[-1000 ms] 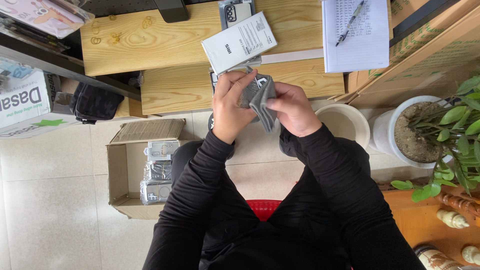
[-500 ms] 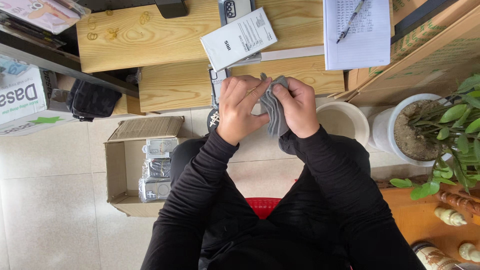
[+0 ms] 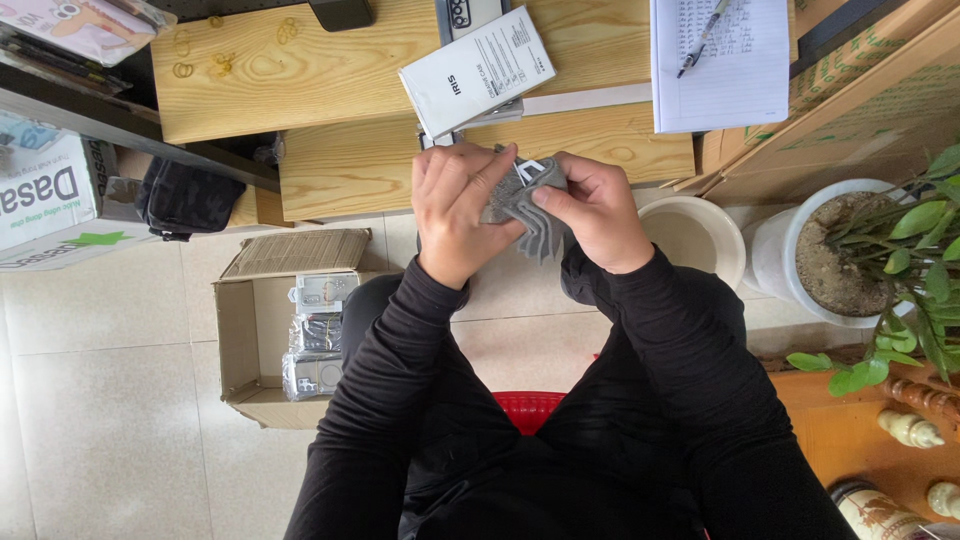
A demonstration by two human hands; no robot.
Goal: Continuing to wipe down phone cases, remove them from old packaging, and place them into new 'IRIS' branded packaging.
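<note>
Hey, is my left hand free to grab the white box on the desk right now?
Probably not at once. The left hand and right hand both grip the grey case. The white box lies uncovered just beyond, so the path looks open once the left hand lets go.

The grey ribbed phone case (image 3: 525,205) was held upright between both hands, just below the wooden desk edge, its soft body bent and partly hidden by fingers.

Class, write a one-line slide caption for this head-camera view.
Both hands, left hand and right hand, grip a grey ribbed case above a wooden desk.
</note>
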